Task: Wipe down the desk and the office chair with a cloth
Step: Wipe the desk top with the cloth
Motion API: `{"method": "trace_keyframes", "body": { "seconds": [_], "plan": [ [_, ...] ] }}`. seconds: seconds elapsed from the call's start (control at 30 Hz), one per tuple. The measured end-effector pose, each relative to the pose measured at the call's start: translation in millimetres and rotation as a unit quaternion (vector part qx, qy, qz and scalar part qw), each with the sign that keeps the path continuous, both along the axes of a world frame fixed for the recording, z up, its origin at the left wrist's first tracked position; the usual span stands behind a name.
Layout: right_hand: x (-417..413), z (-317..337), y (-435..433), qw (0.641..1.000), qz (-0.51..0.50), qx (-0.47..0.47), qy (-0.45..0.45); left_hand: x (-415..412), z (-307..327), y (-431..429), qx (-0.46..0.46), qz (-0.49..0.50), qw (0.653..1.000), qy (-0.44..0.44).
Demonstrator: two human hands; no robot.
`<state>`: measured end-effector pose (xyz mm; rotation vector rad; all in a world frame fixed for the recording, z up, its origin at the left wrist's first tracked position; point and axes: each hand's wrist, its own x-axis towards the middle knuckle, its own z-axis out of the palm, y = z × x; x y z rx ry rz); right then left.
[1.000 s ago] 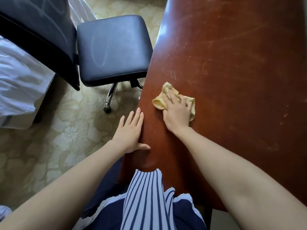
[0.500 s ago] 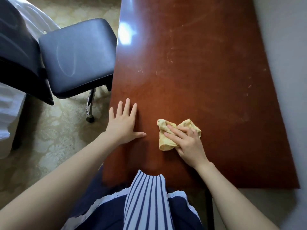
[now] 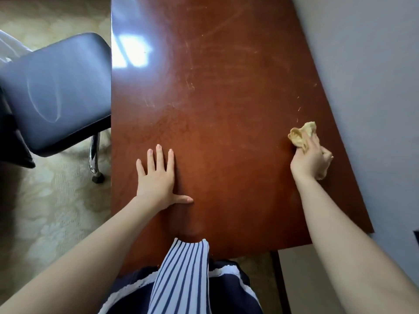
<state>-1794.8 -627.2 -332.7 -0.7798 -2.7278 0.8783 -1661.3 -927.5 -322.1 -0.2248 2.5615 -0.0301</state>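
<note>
A reddish-brown wooden desk point(image 3: 226, 91) fills the middle of the view, scratched and shiny. My left hand point(image 3: 157, 177) lies flat on it near its left edge, fingers straight and spread. My right hand point(image 3: 311, 158) grips a crumpled yellow cloth point(image 3: 302, 134) at the desk's right edge, close to the wall; part of the cloth is hidden under the hand. The office chair point(image 3: 59, 94), with a dark blue padded seat and a chrome leg, stands to the left of the desk.
A pale grey wall point(image 3: 374, 87) runs along the desk's right side. Patterned beige carpet point(image 3: 52, 211) covers the floor on the left. A dark cushion edge point(image 3: 13, 143) sits at the far left beside the chair.
My right hand has swept the cloth from the desk's middle front to its right edge by the wall. The view has shifted right; my left hand stays flat on the desk.
</note>
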Motion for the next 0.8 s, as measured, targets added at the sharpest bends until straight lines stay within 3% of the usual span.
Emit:
{"method": "trace_keyframes", "body": {
  "seconds": [0.1,0.2,0.33,0.63,0.8],
  "plan": [
    [-27,-1,-21,0.999,-0.022,-0.003,-0.047,-1,0,1,-0.014,-0.004,1.0,-0.004],
    [-33,-3,-52,0.991,0.065,0.08,-0.086,-2,-1,0,-0.02,-0.007,1.0,-0.005],
    [-8,-9,-102,0.971,0.194,0.124,-0.066,-2,-1,-1,-0.031,-0.014,0.999,-0.006],
    [93,-11,-142,0.898,0.426,0.106,0.005,-8,6,-2,-0.065,-0.032,0.997,-0.026],
    [113,-9,-86,0.818,0.568,0.064,0.065,-10,10,2,-0.052,-0.029,0.998,-0.035]
  ]
}}
